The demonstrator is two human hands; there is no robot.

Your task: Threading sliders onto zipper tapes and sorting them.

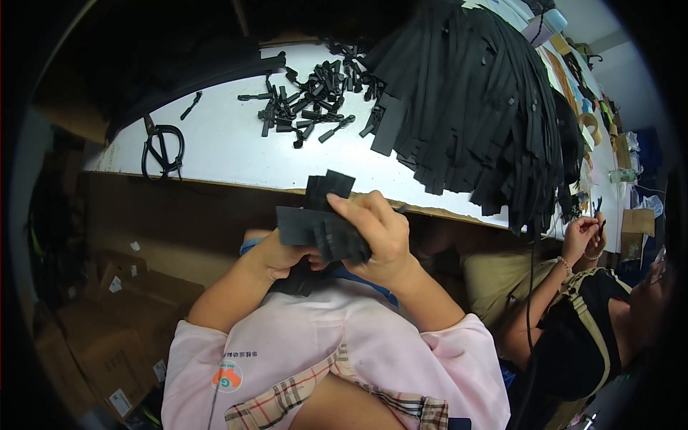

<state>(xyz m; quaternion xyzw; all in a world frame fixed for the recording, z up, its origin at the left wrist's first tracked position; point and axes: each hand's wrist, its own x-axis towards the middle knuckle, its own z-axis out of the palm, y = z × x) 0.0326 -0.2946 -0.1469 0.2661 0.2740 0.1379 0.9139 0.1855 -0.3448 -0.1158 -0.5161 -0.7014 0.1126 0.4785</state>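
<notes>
In front of my chest, just off the table's near edge, both hands hold a bunch of black zipper tapes [297, 226]. My right hand [381, 233] is closed around them from the right, its thumb and forefinger near the upper ends. My left hand [285, 254] grips from below and the left; the strips hide most of its fingers. Flat cut ends fan out above and left of my hands, while other parts hang toward my lap. Beyond them, a loose pile of black zipper sliders with long pulls [315, 100] lies on the white table [236, 154].
A thick heap of black zipper tapes [466, 107] hangs over the table's edge at right. Black-handled scissors [163, 149] and one lone slider [191, 105] lie left. A co-worker [588, 322] handles something small at right. Cardboard boxes [107, 322] stand lower left.
</notes>
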